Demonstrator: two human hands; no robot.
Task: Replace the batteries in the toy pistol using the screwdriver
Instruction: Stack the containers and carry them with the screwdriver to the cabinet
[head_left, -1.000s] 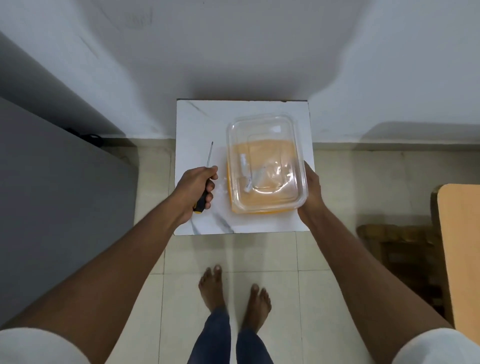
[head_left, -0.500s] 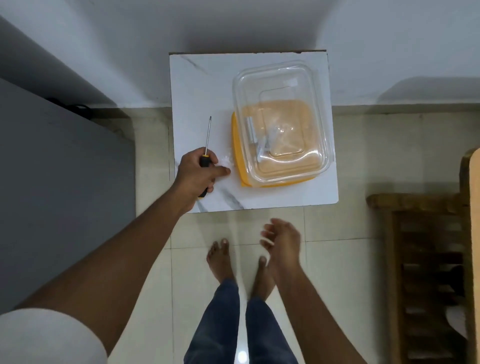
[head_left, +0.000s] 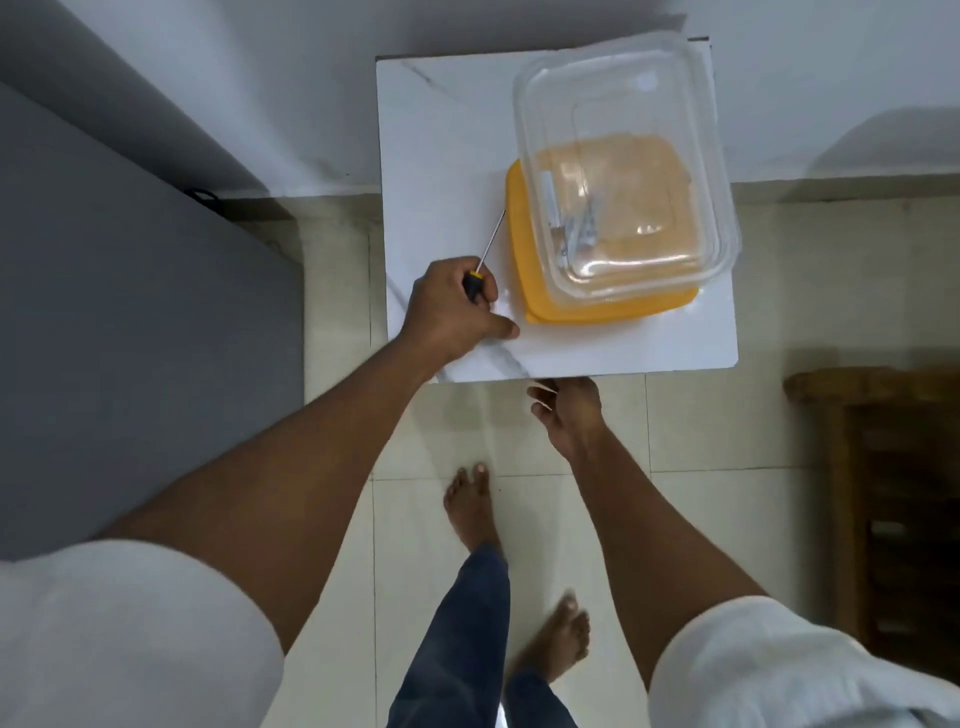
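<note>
My left hand grips the black-and-yellow handle of a thin screwdriver on the white marble table; its metal shaft points up toward the far right. A clear plastic box stands on an orange lid at the table's right side, with small grey and white parts inside. My right hand hangs just below the table's front edge with fingers loosely spread and holds nothing. No toy pistol is plainly recognisable.
A grey wall or cabinet side stands to the left. Wooden furniture sits at the right on the tiled floor. My bare feet are below the table edge.
My right hand let go of the box, dropped below the table, then rose to the table's front edge. My left hand kept the screwdriver. The view moved closer to the table.
</note>
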